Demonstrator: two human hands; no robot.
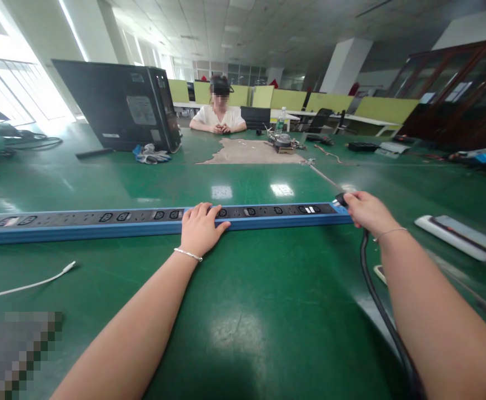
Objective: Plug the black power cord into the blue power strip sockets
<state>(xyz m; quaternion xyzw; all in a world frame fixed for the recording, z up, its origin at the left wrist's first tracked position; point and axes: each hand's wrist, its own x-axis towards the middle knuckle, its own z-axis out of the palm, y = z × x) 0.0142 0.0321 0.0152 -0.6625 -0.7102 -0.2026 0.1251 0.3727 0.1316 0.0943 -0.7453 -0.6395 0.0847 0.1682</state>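
A glossy green tabletop (284, 294) spreads beneath both hands, mirroring lights in bright patches; well beyond the left hand (201, 228), a ragged-edged beige patch (251, 153) breaks the green. Past it sits a person (218, 118) in a white top, before yellow-green partitions (292, 98). Far beyond the right hand (367, 211) stands a reddish-brown cabinet (455, 89) with glazed doors, under a pale panelled ceiling (209, 22).

The left hand lies palm down, fingers loosely spread, on a long, straight power strip (151, 219), which extends out to its left and across to the right hand: smooth blue sides, black face studded with outlets. The right hand grips a black plug (341, 199) at the strip's right end; whether the two connect cannot be told. Below that hand bends a thick, rounded black cable (365, 261). Beyond the left hand, leftward, stands a boxy black computer case (118, 105), crumpled fabric gloves (153, 154) at its foot.
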